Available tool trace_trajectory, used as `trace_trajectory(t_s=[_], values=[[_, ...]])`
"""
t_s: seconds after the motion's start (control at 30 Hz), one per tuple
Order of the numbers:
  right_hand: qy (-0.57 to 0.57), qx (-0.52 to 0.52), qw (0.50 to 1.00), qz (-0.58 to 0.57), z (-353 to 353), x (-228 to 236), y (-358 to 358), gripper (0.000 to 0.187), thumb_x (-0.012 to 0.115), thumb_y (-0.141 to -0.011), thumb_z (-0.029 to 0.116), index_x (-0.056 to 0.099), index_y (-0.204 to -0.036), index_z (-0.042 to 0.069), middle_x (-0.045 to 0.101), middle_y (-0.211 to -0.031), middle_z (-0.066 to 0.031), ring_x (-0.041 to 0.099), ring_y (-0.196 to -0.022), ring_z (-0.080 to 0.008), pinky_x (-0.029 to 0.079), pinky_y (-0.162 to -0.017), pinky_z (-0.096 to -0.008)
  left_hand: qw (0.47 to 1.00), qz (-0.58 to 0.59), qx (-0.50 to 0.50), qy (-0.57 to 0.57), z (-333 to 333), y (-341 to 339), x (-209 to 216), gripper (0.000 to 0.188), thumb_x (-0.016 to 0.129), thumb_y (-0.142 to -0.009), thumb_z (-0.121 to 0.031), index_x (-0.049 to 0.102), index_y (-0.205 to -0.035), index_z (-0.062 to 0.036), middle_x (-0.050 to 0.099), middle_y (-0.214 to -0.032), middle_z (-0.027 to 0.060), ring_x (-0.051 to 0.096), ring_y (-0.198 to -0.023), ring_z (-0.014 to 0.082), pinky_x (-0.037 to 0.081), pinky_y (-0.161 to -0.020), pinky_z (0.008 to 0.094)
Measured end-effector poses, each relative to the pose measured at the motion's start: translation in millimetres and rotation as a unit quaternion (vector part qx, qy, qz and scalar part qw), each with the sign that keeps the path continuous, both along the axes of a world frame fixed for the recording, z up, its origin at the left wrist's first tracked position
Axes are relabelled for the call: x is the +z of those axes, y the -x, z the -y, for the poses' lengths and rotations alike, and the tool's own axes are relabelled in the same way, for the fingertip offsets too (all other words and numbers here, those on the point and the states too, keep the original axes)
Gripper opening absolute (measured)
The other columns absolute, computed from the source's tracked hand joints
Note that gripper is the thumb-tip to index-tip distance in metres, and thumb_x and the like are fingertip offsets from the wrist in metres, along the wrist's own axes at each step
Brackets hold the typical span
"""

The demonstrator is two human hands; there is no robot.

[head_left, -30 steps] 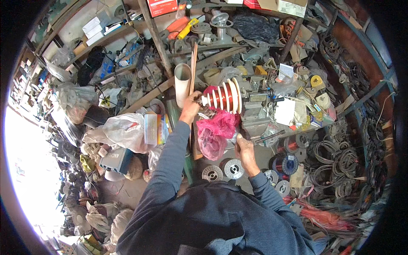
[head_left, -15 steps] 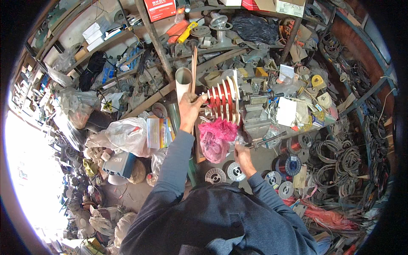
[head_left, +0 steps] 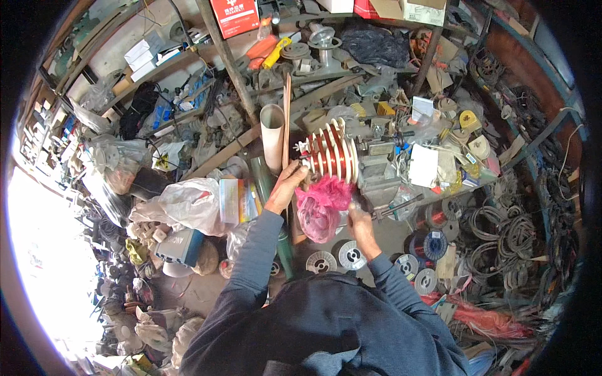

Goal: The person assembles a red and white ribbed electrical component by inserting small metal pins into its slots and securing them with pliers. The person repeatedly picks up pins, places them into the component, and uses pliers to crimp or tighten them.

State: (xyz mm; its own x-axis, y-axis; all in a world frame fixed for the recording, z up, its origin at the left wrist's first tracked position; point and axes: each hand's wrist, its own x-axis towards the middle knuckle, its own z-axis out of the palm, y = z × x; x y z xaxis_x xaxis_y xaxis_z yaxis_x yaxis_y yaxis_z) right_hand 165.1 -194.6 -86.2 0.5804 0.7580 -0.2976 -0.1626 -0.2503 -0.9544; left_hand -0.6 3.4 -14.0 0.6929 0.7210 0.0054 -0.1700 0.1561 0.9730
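A coil-winding former (head_left: 330, 152) with several white discs stands on the bench, reddish copper wire wound between the discs. My left hand (head_left: 287, 187) is at its near left end, fingers drawn together by the first disc; what they pinch is too small to make out. Below the former hangs a pink plastic bag (head_left: 320, 210), between my hands. My right hand (head_left: 362, 229) is closed in a fist to the right of the bag, under the former's right end. Whatever that fist grips is hidden.
A cardboard tube (head_left: 271, 135) and a thin wooden strip (head_left: 287, 119) stand left of the former. Wire spools (head_left: 352, 255) sit on the floor before me. Tools and parts crowd the bench; wire coils (head_left: 501, 235) lie at right, a blue-grey box (head_left: 180, 246) at left.
My left hand has dropped down and toward me, from beside the former's upper left to its near left end. The former looks turned slightly. My right hand has shifted slightly up, still closed.
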Motion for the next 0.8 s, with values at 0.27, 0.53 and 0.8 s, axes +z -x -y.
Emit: trace_trajectory(t_s=[0.27,0.53,0.8], values=[[0.008,0.007,1.0,0.025,2,-3,-4,0.057,0.056,-0.104,0.046,0.053,-0.065,0.005,0.048,-0.061,0.0018,0.042,-0.059,-0.0113,0.033,-0.055,-0.0338,0.913,-0.126,0.312,-0.23,-54,-34,3,0.038,0.078,-0.092,-0.029,0.063,-0.109,0.0012,0.067,-0.095,0.0082,0.063,-0.077,0.0144,0.051,-0.063,0.0299],[-0.029,0.014,0.999,0.017,6,6,-3,0.055,0.054,-0.105,0.045,0.052,-0.066,0.007,0.046,-0.06,0.0015,0.04,-0.055,-0.0118,0.032,-0.052,-0.0338,0.972,-0.172,0.13,-0.089,-40,-25,-21,0.025,0.055,-0.1,-0.014,0.064,-0.119,0.0006,0.068,-0.095,0.001,0.061,-0.081,0.012,0.05,-0.075,0.0277],[-0.086,0.013,0.993,0.077,1,0,-3,0.057,0.049,-0.107,0.046,0.053,-0.064,0.008,0.047,-0.058,0.0008,0.041,-0.055,-0.0115,0.031,-0.052,-0.0336,0.977,-0.124,0.116,-0.125,3,-9,25,0.023,0.067,-0.099,-0.024,0.063,-0.096,-0.0012,0.059,-0.069,0.0002,0.055,-0.067,0.0109,0.045,-0.066,0.0306]])
